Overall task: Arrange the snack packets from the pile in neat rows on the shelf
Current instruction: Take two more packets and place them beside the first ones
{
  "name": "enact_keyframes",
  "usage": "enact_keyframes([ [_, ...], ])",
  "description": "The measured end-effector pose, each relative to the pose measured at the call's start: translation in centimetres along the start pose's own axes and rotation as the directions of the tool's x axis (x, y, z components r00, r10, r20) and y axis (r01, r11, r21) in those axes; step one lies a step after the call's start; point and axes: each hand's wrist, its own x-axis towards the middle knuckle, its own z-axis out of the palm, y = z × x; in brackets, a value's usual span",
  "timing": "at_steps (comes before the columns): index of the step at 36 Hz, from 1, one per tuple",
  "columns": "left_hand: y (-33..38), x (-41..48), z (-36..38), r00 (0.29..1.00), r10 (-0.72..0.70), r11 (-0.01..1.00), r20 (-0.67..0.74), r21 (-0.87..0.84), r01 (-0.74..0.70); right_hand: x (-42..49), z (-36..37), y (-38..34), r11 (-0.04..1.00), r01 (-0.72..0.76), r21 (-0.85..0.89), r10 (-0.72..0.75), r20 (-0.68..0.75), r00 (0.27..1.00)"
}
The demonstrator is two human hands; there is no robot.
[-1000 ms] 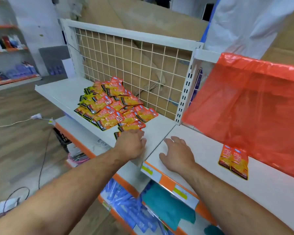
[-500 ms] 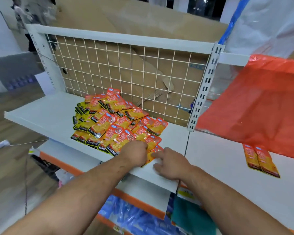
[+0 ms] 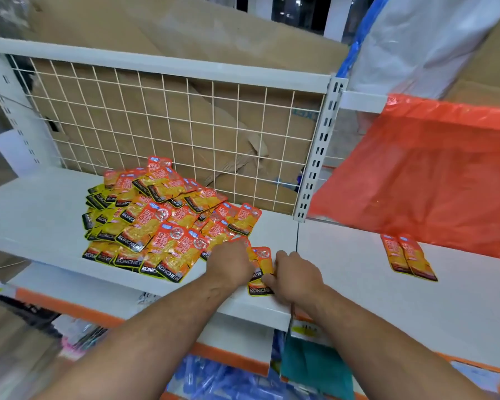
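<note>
A pile of orange and yellow snack packets point(image 3: 162, 215) lies on the white left shelf point(image 3: 35, 215) against the wire grid back. At the pile's near right edge my left hand point(image 3: 228, 265) rests on packets, fingers curled over them. My right hand point(image 3: 295, 277) pinches the side of a loose packet point(image 3: 261, 272) lying between both hands near the shelf's front edge. Two packets point(image 3: 407, 256) lie side by side on the right shelf point(image 3: 358, 284).
A red plastic sheet point(image 3: 433, 168) hangs over the back of the right shelf. A perforated white upright post point(image 3: 318, 151) divides the two shelves. Cardboard stands behind the grid. Lower shelves hold blue and teal goods point(image 3: 315, 368).
My right hand moved left from the right shelf to the pile's edge and took hold of a packet. My left hand stayed on the pile's near corner. The view shifted left and closer.
</note>
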Motion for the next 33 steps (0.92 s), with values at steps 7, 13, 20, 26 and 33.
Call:
enact_keyframes([
  [7, 0.4, 0.4, -0.3, 0.985, -0.155, 0.980, 0.080, -0.112, 0.163, 1.2, 0.7, 0.0, 0.992, -0.039, 0.118, 0.039, 0.007, 0.999],
  [13, 0.3, 0.6, -0.4, 0.958, -0.209, 0.941, 0.194, -0.226, 0.251, 1.9, 0.9, -0.5, 0.961, -0.141, 0.237, 0.126, 0.074, 0.989],
  [20, -0.3, 1.5, -0.3, 0.939, -0.267, 0.802, 0.216, -0.490, 0.341, 2.9, -0.3, 0.4, 0.912, -0.260, 0.319, 0.254, 0.058, 0.965],
  [26, 0.9, 2.8, -0.8, 0.961, -0.173, 0.833, 0.215, -0.489, 0.259, 2.4, -2.1, 3.7, 0.771, -0.346, 0.534, 0.406, 0.005, 0.914],
  [33, 4.9, 3.1, -0.6, 0.969, -0.136, 0.816, 0.208, -0.530, 0.229, 0.2, -3.5, 8.0, 0.624, -0.325, 0.710, 0.493, -0.036, 0.869],
])
